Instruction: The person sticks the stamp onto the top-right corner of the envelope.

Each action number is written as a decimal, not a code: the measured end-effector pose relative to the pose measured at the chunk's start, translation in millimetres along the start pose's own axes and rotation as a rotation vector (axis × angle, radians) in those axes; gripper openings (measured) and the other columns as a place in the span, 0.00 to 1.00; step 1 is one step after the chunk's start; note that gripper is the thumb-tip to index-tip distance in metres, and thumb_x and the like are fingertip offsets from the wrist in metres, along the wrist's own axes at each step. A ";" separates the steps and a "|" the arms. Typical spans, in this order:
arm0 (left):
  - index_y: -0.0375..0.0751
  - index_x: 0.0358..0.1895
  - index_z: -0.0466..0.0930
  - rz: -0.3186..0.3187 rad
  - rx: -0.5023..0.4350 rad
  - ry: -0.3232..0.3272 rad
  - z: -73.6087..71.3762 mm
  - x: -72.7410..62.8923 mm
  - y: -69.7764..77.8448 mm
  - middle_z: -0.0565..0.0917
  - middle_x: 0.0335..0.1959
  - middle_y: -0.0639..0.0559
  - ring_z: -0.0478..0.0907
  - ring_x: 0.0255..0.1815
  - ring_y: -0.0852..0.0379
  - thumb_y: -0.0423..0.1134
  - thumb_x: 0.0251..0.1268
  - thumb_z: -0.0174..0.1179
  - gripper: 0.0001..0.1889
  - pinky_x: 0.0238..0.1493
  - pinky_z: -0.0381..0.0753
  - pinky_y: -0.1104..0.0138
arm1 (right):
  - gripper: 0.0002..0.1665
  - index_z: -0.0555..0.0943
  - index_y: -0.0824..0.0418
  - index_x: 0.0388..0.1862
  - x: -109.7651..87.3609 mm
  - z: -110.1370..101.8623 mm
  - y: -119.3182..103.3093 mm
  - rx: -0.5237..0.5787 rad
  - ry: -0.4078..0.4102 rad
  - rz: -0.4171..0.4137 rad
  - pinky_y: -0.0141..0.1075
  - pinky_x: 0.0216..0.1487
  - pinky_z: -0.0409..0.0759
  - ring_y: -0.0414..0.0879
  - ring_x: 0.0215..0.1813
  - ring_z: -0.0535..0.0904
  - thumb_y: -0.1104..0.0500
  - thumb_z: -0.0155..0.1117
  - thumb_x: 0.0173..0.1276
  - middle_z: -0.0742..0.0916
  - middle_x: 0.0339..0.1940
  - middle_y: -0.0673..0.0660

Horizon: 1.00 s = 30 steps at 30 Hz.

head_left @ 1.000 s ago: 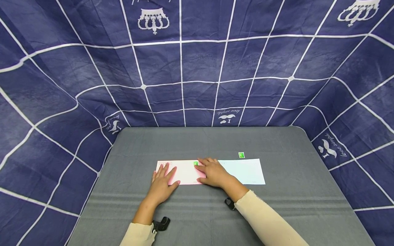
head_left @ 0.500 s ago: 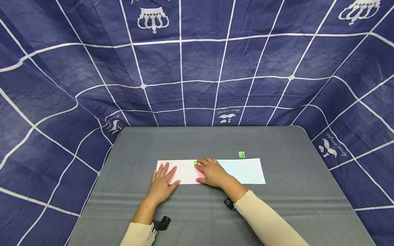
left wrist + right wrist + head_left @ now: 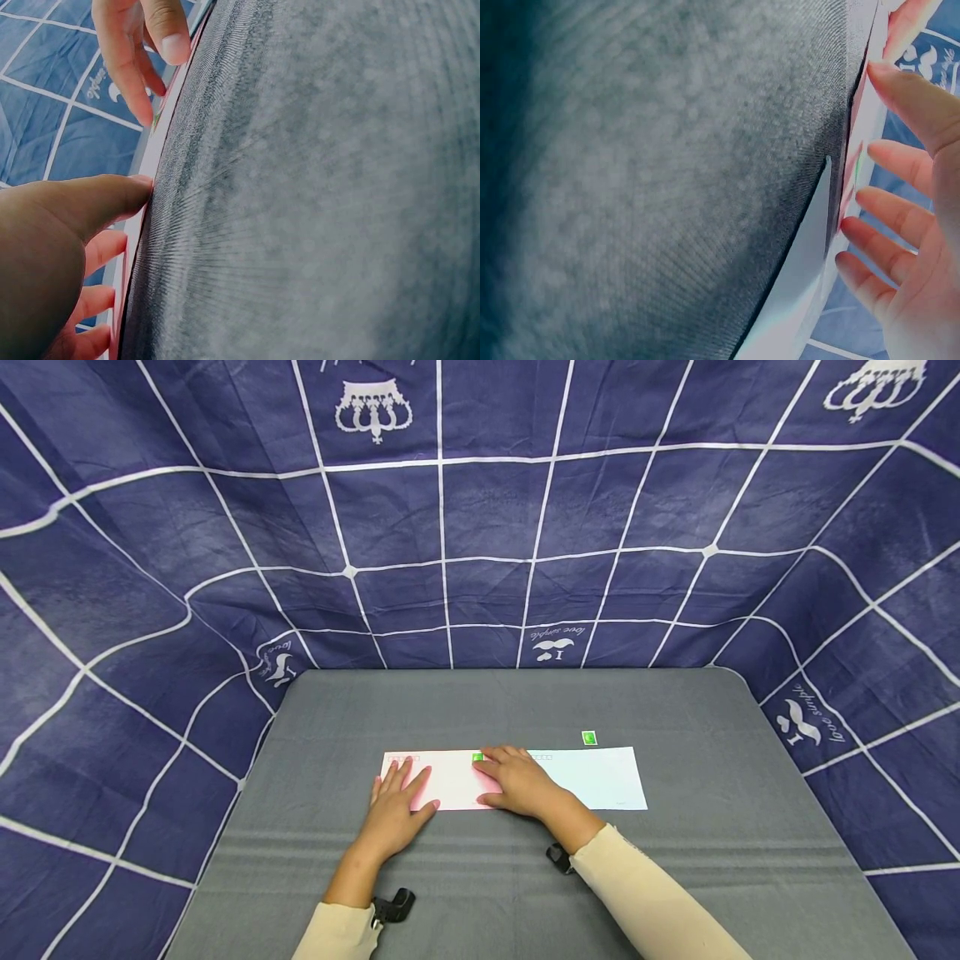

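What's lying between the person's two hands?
In the head view, part of the pink envelope lies between the left hand and right hand, plus a green stamp close to the right hand.

From six o'clock, the head view looks down across the bench (image 3: 480,881); both wrist views, low and close, face twelve o'clock, sharing the pink envelope (image 3: 453,782).

From here I read "love simple" and a capital "I" with a heart (image 3: 544,657), upside down on the blue curtain (image 3: 487,510); print on the pink envelope (image 3: 456,783) and pale blue envelope (image 3: 592,781) is illegible.
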<state>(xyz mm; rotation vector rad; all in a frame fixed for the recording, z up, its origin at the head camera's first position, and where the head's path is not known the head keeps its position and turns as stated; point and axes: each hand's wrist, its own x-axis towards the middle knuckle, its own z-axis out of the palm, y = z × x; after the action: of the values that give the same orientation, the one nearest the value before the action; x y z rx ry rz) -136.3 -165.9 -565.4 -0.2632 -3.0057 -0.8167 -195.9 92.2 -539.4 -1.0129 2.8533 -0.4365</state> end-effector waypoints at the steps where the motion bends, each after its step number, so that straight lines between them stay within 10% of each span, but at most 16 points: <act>1: 0.44 0.72 0.72 -0.001 0.000 -0.002 0.0 0.1 0.0 0.61 0.79 0.35 0.49 0.82 0.32 0.52 0.67 0.64 0.33 0.77 0.46 0.33 | 0.38 0.77 0.51 0.70 0.1 -0.2 0.4 0.000 0.004 -0.004 0.59 0.70 0.71 0.56 0.72 0.73 0.39 0.70 0.64 0.76 0.74 0.57; 19: 0.45 0.67 0.76 -0.022 0.039 0.026 -1.2 4.7 1.4 0.66 0.76 0.34 0.55 0.80 0.32 0.52 0.61 0.68 0.32 0.74 0.52 0.32 | 0.35 0.73 0.61 0.72 -3.2 -9.9 4.4 0.078 0.071 0.077 0.54 0.74 0.67 0.58 0.73 0.72 0.43 0.62 0.73 0.77 0.71 0.61; 30: 0.41 0.59 0.81 -0.015 0.005 0.149 1.7 5.7 5.5 0.73 0.64 0.33 0.59 0.77 0.32 0.47 0.58 0.70 0.26 0.73 0.53 0.33 | 0.31 0.75 0.61 0.70 -6.1 -12.0 9.5 0.111 0.111 0.080 0.53 0.74 0.68 0.57 0.71 0.74 0.48 0.64 0.73 0.80 0.67 0.59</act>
<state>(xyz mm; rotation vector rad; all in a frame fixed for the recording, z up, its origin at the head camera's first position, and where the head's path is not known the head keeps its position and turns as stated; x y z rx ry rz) -140.9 -159.5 -563.8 -0.1722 -2.8739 -0.7924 -199.0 105.9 -530.8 -0.8789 2.9152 -0.6557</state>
